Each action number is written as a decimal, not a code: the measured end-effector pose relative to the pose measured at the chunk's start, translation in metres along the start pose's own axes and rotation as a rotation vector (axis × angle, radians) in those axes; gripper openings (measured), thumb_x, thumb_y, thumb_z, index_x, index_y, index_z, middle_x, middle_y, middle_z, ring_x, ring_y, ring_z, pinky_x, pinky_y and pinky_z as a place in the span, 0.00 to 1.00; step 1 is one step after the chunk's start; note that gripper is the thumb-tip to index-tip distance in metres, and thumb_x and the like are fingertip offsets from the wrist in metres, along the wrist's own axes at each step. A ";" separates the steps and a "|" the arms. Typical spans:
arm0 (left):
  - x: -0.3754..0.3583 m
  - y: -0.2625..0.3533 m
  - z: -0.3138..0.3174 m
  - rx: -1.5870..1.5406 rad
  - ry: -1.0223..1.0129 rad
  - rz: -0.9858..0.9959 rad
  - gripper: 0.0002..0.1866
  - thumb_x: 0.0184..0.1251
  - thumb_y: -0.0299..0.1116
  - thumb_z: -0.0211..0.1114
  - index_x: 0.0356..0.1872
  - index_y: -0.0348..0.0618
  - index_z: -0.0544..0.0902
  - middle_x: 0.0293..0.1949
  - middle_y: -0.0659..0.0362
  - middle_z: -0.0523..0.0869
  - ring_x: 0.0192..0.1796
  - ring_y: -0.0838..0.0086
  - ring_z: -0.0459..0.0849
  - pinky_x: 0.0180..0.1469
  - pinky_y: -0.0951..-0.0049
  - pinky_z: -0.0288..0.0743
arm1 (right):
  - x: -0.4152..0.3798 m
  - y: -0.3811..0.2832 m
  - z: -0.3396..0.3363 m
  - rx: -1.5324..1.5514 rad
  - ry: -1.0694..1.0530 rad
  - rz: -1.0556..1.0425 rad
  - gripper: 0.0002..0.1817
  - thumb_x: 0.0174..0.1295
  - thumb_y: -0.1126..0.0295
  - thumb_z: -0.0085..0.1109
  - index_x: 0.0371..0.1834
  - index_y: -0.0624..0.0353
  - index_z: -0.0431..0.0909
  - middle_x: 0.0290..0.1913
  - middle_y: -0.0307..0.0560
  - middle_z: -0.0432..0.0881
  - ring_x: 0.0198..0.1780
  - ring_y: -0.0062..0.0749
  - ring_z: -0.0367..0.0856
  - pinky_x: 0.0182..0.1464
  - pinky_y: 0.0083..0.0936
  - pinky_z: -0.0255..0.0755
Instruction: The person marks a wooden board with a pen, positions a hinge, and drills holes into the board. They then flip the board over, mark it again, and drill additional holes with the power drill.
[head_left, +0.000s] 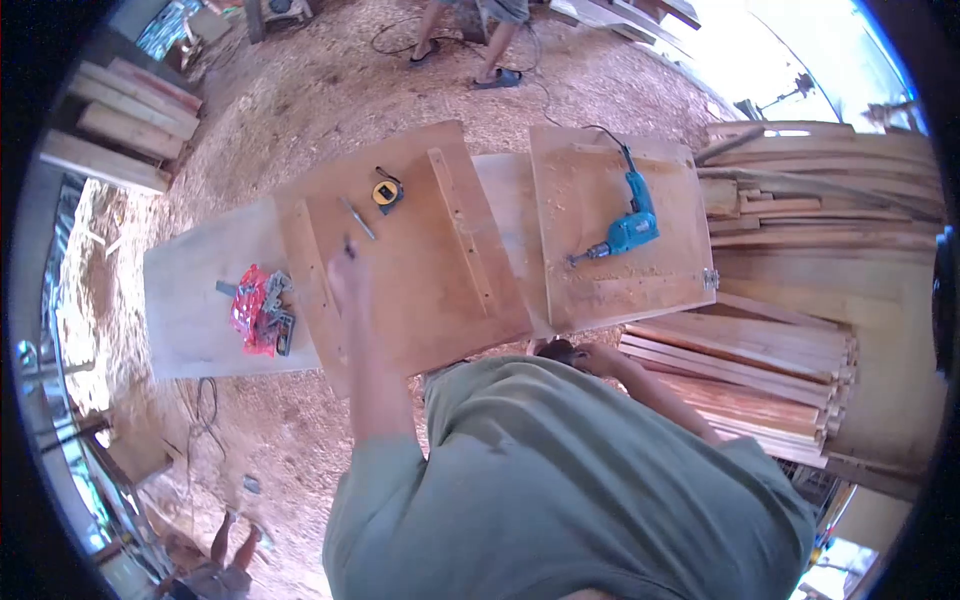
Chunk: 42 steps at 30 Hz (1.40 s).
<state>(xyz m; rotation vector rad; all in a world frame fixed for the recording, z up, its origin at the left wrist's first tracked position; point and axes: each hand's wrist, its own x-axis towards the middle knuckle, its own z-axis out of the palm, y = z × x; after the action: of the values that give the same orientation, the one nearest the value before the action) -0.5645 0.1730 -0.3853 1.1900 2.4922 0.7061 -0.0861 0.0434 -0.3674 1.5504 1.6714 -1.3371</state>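
My left hand [350, 270] is over the left part of a brown wooden panel [410, 320], near a batten; it is blurred, with a small dark thing at its fingertips. A pencil-like stick [358, 218] and a yellow and black tape measure [387, 193] lie just beyond it on the panel. Low at the right of my body, my right hand [590, 358] is beside a dark object [560, 350], its fingers partly hidden. A teal power drill [632, 230] rests on a second panel [560, 290] at the right.
A red plastic bag [255, 310] with metal hardware sits on a pale board [190, 300] at the left. Stacked timber [740, 370] stands at the right, more planks [130, 120] at upper left. A person's legs [495, 50] show at the top, another person at lower left.
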 end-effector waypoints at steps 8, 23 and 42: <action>0.042 0.083 0.054 -0.032 -0.028 0.288 0.17 0.59 0.43 0.67 0.39 0.38 0.83 0.49 0.47 0.79 0.51 0.54 0.81 0.52 0.56 0.75 | 0.020 0.079 0.098 0.847 0.290 0.185 0.20 0.64 0.60 0.56 0.51 0.65 0.80 0.43 0.49 0.85 0.41 0.32 0.82 0.40 0.29 0.76; 0.032 -0.046 -0.083 -0.153 0.258 -0.384 0.30 0.42 0.52 0.76 0.32 0.29 0.85 0.36 0.44 0.88 0.39 0.58 0.88 0.44 0.62 0.79 | 0.010 -0.005 0.091 0.836 0.236 0.218 0.23 0.63 0.64 0.59 0.57 0.68 0.75 0.45 0.51 0.84 0.42 0.35 0.83 0.45 0.31 0.77; 0.058 -0.039 -0.033 -0.365 -0.205 -0.143 0.18 0.62 0.44 0.60 0.34 0.35 0.83 0.29 0.50 0.85 0.35 0.64 0.86 0.36 0.63 0.77 | 0.044 -0.044 0.041 0.476 0.260 0.020 0.18 0.63 0.63 0.60 0.49 0.69 0.80 0.39 0.48 0.85 0.38 0.27 0.80 0.42 0.27 0.73</action>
<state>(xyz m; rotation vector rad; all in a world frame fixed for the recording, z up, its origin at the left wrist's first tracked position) -0.6408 0.1876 -0.3819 0.8940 2.1382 0.9023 -0.1485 0.0331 -0.4072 2.0800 1.5445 -1.6678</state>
